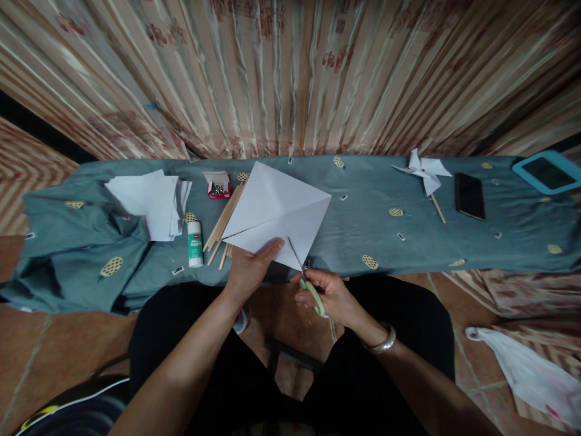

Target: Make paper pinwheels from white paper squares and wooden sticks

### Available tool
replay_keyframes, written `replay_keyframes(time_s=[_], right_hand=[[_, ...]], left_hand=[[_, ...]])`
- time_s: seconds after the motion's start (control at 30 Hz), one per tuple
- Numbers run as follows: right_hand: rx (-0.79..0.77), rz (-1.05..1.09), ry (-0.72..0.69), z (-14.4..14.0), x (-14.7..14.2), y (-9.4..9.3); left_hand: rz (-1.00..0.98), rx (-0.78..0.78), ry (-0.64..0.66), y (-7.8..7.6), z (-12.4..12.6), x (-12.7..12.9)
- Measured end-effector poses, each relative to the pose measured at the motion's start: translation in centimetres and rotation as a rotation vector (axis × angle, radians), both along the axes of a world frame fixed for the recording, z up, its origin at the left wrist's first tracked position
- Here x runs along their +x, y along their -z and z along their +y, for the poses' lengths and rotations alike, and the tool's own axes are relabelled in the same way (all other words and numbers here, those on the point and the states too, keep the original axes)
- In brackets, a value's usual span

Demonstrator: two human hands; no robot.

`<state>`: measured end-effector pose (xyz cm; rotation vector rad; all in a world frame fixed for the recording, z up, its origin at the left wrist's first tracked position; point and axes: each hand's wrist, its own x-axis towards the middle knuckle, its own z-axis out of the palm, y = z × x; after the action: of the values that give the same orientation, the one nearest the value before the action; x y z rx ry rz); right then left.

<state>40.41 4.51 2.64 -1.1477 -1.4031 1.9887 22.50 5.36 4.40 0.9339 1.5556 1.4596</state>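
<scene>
- On the left of the cloth-covered table (363,236), we have a stack of paper (149,200), a glue stick (195,243), wooden sticks (223,221) and a box of pins (218,184).
- Our left hand (249,269) pinches the creased white square (276,215); our right hand (333,295), closed on the scissors (305,277), has by our judgement only started cutting its near corner.
- To the right lie one finished pinwheel (424,172) and a phone (469,195); a striped curtain (290,72) hangs behind.

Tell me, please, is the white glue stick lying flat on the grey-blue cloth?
No, the white glue stick stands upright on the grey-blue cloth, beside the bundle of thin wooden sticks.
</scene>
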Motion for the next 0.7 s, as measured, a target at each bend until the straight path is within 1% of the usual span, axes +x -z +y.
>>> replay_keyframes(time_s=[0.13,0.4,0.6,0.7], right_hand=[[0.045,0.016,0.015,0.03,0.03,0.39],[-0.047,0.048,0.015,-0.04,0.0,0.61],[0.051,0.092,0.041,0.05,-0.02,0.5],[0.039,0.092,0.036,0.15,-0.03,0.37]], left_hand=[[-0.028,-0.046,0.012,-0.41,-0.29,0.3],[-0.052,-0.062,0.014,-0.72,-0.43,0.45],[-0.058,-0.048,0.05,-0.74,-0.58,0.66],[-0.063,-0.041,0.057,-0.69,-0.63,0.79]])
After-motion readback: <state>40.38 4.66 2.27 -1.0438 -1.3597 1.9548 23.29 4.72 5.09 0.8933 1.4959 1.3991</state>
